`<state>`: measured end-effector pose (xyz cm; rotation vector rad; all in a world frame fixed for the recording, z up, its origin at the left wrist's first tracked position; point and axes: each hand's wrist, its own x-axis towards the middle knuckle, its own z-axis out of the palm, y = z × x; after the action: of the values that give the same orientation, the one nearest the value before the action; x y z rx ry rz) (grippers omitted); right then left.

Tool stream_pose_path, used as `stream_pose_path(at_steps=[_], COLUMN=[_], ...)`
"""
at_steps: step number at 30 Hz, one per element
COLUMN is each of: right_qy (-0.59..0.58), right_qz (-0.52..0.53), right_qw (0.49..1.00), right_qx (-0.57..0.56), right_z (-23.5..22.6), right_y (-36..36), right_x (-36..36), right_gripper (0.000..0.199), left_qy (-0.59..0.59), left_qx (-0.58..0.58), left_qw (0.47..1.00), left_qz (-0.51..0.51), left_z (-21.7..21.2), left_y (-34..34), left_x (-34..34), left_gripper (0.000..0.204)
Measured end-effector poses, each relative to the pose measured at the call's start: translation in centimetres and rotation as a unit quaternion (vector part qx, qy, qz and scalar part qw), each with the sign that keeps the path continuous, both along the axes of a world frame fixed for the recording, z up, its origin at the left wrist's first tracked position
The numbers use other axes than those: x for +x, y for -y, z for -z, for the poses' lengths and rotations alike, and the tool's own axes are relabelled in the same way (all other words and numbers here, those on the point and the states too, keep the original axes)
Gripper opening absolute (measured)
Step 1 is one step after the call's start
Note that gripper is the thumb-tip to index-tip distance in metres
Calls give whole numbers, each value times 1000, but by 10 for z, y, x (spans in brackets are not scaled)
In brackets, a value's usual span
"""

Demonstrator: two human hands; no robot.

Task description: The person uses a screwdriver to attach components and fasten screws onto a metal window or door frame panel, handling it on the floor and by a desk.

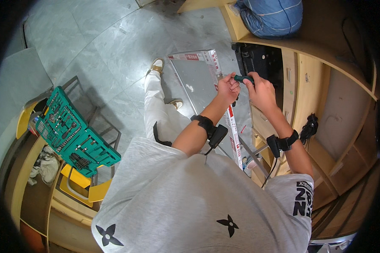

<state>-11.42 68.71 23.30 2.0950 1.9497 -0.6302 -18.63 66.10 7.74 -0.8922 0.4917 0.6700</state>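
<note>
My right hand [264, 93] is closed round the dark green handle of a screwdriver [242, 79], which lies roughly level and points left. At the front end of that handle my left hand [229, 89] has its fingers curled in, closed about the shaft; the tip is hidden behind them. Both hands are just above a rectangular framed panel [197, 76] with a grey face. White and red printed film covers its frame edge [214, 62], right beside my left fingers. Whether the tip touches the frame cannot be seen.
On my left, an opened green tool case [77, 134] full of sockets and bits rests on a yellow chair [99, 192]. Wooden shelves and drawers [289, 76] line my right, with a black case [261, 59] and a blue bundle [274, 17]. Grey tiles [109, 46] make up the floor.
</note>
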Motion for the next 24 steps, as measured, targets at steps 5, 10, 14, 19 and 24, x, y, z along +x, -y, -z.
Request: stream_pose_path(at_steps=[5, 10, 14, 19, 24], right_qy=[-56, -21, 19, -14, -17], right_qz=[-125, -147, 17, -76, -59], right_qw=[987, 989, 998, 997, 998], right_qx=[84, 20, -49, 23, -35], right_z=[-3, -2, 17, 8, 15], right_y=[-10, -7, -8, -7, -9], right_x=[-2, -4, 3, -9, -8], right_gripper=[22, 20, 21, 19, 24], left_qy=[19, -5, 34, -2, -8], left_qx=[26, 37, 43, 56, 71], left_qw=[999, 999, 998, 998, 996], left_qz=[-32, -6, -18, 9, 52], left_z=[9, 5, 4, 8, 9], left_y=[4, 5, 5, 7, 4], left_x=[2, 0, -1, -1, -8], left_gripper=[20, 20, 21, 23, 25])
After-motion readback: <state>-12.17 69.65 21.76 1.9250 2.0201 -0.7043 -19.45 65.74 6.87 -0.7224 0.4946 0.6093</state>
